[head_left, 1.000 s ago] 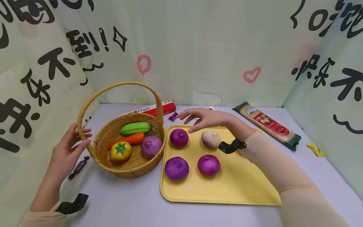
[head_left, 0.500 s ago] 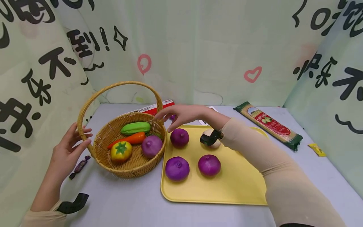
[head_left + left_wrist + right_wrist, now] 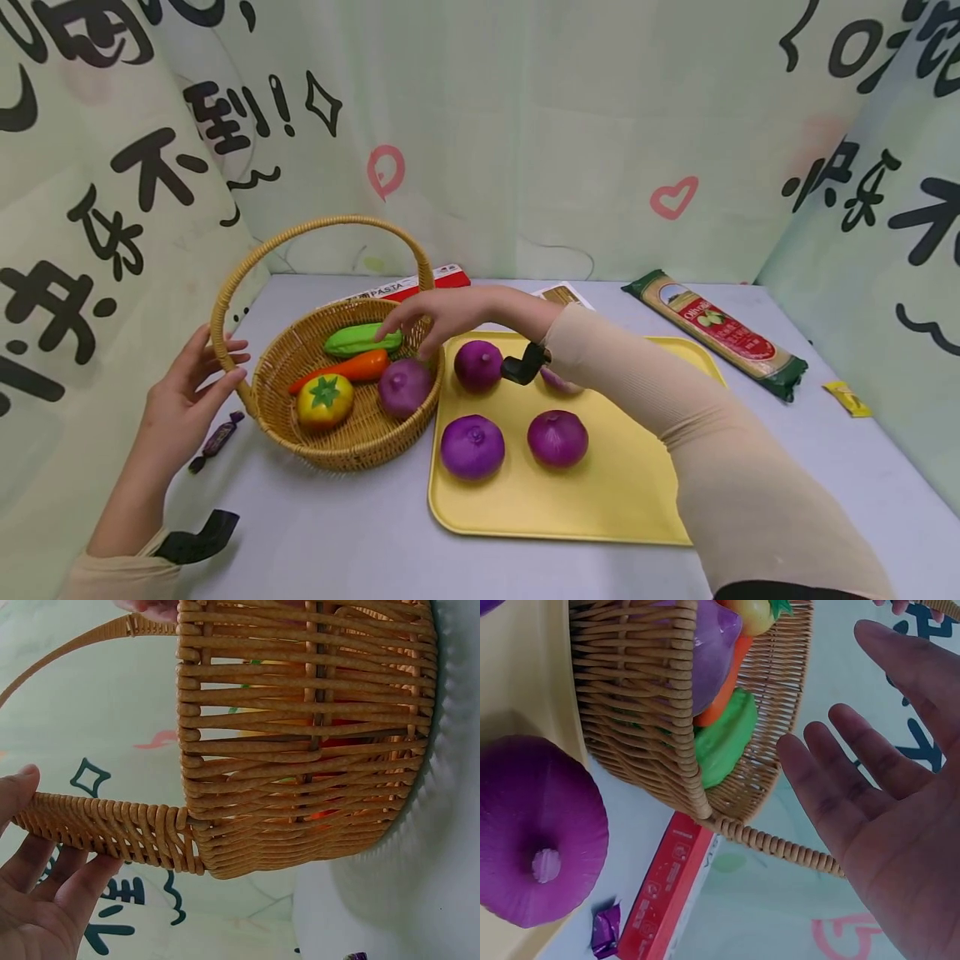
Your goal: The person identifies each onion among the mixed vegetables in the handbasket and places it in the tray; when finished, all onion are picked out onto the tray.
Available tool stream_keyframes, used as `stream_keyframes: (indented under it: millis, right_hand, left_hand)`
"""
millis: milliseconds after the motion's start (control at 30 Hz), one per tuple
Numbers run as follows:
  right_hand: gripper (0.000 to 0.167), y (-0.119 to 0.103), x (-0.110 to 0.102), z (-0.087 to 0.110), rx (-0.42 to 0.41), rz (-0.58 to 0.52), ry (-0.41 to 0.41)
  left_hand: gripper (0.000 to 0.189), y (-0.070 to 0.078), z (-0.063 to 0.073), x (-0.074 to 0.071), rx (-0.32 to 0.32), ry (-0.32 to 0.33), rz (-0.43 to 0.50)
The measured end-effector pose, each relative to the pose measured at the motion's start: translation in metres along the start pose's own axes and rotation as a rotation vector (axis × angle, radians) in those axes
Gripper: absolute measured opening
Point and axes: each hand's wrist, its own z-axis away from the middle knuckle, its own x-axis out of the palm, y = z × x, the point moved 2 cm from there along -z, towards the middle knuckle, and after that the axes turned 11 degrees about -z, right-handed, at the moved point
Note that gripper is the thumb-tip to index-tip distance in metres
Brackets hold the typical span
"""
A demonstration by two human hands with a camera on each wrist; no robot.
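My left hand (image 3: 180, 412) pinches the left side of the handle (image 3: 330, 221) of a wicker basket (image 3: 345, 457), with thumb and fingers on either side. Inside lie a green cucumber-like vegetable (image 3: 348, 340), an orange carrot (image 3: 360, 367), a yellow tomato (image 3: 325, 404) with a green top and a purple onion (image 3: 405, 390). Over the basket's right rim, by the handle, hovers my right hand (image 3: 446, 313). Its fingers are loosely extended and hold nothing, as the right wrist view shows. Several onions (image 3: 472, 447) sit on a yellow tray (image 3: 540, 521); one is mostly hidden by my right wrist.
A red pasta box (image 3: 450, 277) lies behind the basket, and a green-ended noodle packet (image 3: 720, 329) lies back right. Wrapped candies rest near the edges, one dark (image 3: 217, 442) at left, one yellow (image 3: 847, 398) at right. Curtains enclose the table.
My right hand has moved left from above the tray to over the basket's right side, still without anything in it. My left hand keeps its place on the handle.
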Motion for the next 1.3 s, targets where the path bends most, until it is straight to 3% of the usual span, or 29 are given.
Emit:
stream_keyframes:
  millis: [200, 500, 933, 1300]
  right_hand:
    - [0.053, -0.001, 0.001, -0.012, 0.014, -0.005, -0.04]
    - [0.054, 0.007, 0.003, -0.024, 0.049, -0.03, -0.038]
    - [0.058, 0.028, 0.018, -0.035, 0.183, -0.095, -0.014]
    - [0.06, 0.028, 0.024, -0.039, 0.126, -0.267, -0.001]
  left_hand:
    - [0.064, -0.002, 0.0, 0.001, 0.02, -0.001, 0.004]
    - [0.064, -0.002, 0.0, 0.001, 0.019, 0.007, -0.005]
    - [0.061, -0.004, -0.002, 0.001, 0.022, 0.018, -0.021]
    - [0.062, -0.005, -0.001, 0.001, 0.022, 0.016, -0.014]
